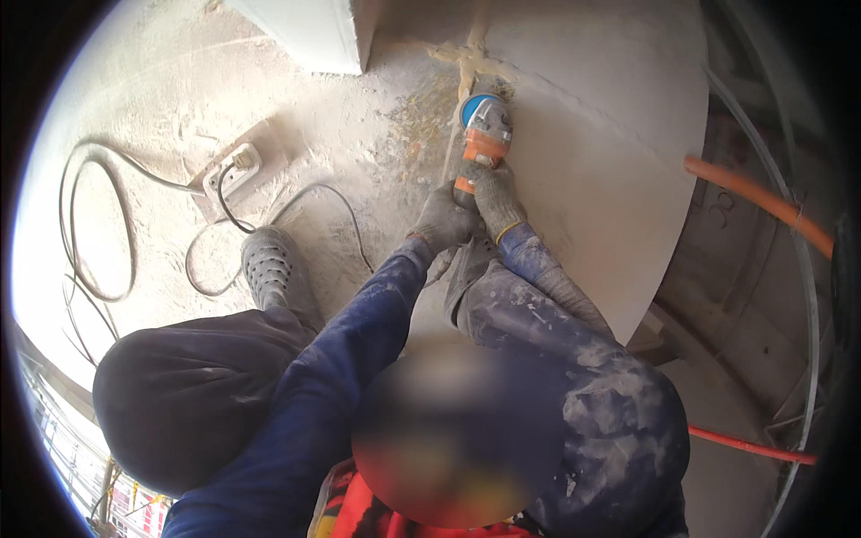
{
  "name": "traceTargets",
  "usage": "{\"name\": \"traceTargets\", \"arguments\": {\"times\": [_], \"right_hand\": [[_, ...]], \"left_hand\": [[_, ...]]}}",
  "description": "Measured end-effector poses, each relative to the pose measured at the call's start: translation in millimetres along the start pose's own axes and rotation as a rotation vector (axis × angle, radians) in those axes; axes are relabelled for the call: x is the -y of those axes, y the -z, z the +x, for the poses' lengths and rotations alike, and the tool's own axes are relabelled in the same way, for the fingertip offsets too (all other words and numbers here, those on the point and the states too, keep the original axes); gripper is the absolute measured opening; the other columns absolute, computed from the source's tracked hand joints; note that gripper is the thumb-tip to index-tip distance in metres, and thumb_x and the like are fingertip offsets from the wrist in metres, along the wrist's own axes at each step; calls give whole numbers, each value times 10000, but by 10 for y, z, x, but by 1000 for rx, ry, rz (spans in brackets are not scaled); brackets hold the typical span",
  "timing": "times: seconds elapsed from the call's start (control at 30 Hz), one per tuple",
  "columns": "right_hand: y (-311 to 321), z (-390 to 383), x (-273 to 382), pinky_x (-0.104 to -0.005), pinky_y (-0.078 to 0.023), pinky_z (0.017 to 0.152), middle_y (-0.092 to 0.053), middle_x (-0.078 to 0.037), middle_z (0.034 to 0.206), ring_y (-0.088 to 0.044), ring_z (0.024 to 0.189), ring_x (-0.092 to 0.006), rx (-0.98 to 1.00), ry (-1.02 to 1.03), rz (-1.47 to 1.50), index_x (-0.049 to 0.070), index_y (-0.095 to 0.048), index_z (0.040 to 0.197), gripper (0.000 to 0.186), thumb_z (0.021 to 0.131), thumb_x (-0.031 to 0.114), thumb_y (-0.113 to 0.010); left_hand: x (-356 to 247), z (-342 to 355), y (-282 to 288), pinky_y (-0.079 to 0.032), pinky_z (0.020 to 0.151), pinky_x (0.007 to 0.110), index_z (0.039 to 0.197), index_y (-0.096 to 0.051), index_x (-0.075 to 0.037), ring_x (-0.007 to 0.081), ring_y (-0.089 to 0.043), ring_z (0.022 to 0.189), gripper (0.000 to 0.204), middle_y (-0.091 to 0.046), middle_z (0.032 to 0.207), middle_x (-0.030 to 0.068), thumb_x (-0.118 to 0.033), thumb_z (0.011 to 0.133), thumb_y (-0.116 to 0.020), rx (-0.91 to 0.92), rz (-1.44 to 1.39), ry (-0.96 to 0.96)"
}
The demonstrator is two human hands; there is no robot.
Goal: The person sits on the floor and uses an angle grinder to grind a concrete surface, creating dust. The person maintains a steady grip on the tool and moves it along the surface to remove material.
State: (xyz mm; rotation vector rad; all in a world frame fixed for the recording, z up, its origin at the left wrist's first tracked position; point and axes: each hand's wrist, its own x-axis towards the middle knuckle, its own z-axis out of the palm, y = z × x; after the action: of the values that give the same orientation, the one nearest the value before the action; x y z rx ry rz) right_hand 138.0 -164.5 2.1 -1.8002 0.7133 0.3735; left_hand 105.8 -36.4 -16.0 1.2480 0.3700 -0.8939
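Both my hands, in dusty grey work gloves, are closed around an angle grinder with an orange body and a grey metal head. My right hand wraps the body just behind the head. Lower down, my left hand grips the rear end. A blue disc at the grinder's head sits at the dusty surface, beside a tan raised seam. Whether the disc touches the surface or spins, I cannot tell. Around it the surface has a worn brownish patch.
A white power strip with a plug in it lies at the left, with looped dark cable around it. My grey perforated shoe stands near the cable. A white block is at the far side. An orange pipe lies beyond the curved right edge.
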Motion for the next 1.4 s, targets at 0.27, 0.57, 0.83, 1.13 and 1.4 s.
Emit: {"name": "traceTargets", "arguments": {"times": [0.27,0.57,0.83,1.13,1.4], "right_hand": [[-77,28,114,-387,-587,729,-762,-60,938,-721,790,-177,-47,-18,-52,8,-743,1053,437,811,341,-891],[-94,20,119,-387,-592,753,-765,-95,976,-737,833,-198,-46,-71,-134,6,-723,1124,523,790,367,-904],[-49,-27,186,-382,-588,793,-742,-97,1051,-726,903,-204,-11,-127,-78,-19,-685,1197,501,854,307,-848],[-68,100,72,-376,-586,785,-748,-118,1073,-731,937,-206,-22,-9,-231,-24,-699,1195,497,863,309,-859],[-22,273,-100,-352,-561,827,-697,-81,1130,-674,996,-184,172,-13,100,9,-669,1276,442,949,279,-796]], "left_hand": [[19,28,35,-557,553,338,1211,-641,-39,130,-669,684,481,-720,927,34,-72,792,-876,26,-73,14],[135,84,43,-555,570,341,1195,-662,-30,123,-669,709,471,-726,948,19,-69,788,-897,20,-70,21],[140,93,46,-587,688,349,1200,-673,-21,145,-703,856,491,-750,1030,27,-77,776,-914,55,-32,109],[109,131,81,-583,690,375,1120,-730,-33,208,-714,790,322,-771,997,84,-96,829,-851,-5,19,77],[-162,3,-113,-578,861,467,1198,-726,-15,322,-771,987,323,-777,966,246,-222,968,-632,-298,28,-277]]}}
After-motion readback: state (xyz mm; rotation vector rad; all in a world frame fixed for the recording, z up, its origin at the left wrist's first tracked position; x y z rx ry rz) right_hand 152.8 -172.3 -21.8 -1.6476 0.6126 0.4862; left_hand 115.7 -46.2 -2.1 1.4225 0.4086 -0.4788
